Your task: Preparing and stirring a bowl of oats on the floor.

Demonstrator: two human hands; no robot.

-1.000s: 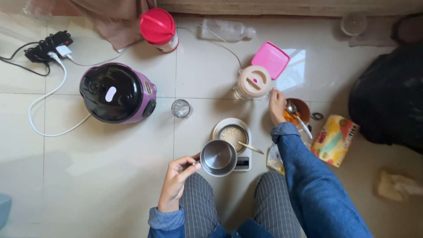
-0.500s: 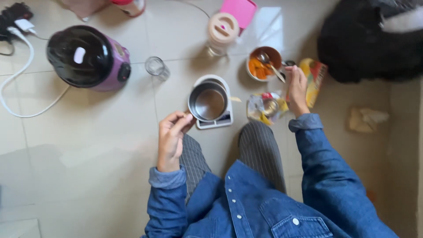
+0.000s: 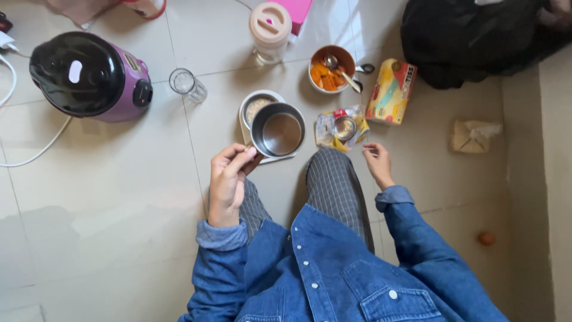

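The fingers [image 3: 238, 162] of the left hand [image 3: 228, 185] are pinched together on the short handle of a round stainless-steel cup [image 3: 277, 132], thumb on top, holding it level above the floor. The cup looks empty inside. It hangs over the near edge of a small white kitchen scale [image 3: 246, 128], on which sits a white bowl of pale grain [image 3: 256, 106], partly covered by the cup.

The right hand [image 3: 377, 162] hovers just above the right knee with its fingers loosely curled; whether they pinch something small I cannot tell. It is nearest to a crinkled clear plastic packet with a small metal scoop [image 3: 342, 129] lying on the pale tiled floor [image 3: 119, 197], just beside the striped trouser leg.

Further out stand an orange bowl of orange pieces with a metal spoon [image 3: 331, 70], a yellow printed carton [image 3: 391, 90], a beige lidded jar [image 3: 270, 25], a clear drinking glass [image 3: 185, 83] and a purple rice cooker with a black lid [image 3: 86, 75] towards the far left. A black bag [image 3: 471, 39] fills the far right corner.

By the look of it, this is a measuring step: the cup is held ready at the scale. A next move would call for a steady wrist, keeping the cup level and clear of the bowl's rim.
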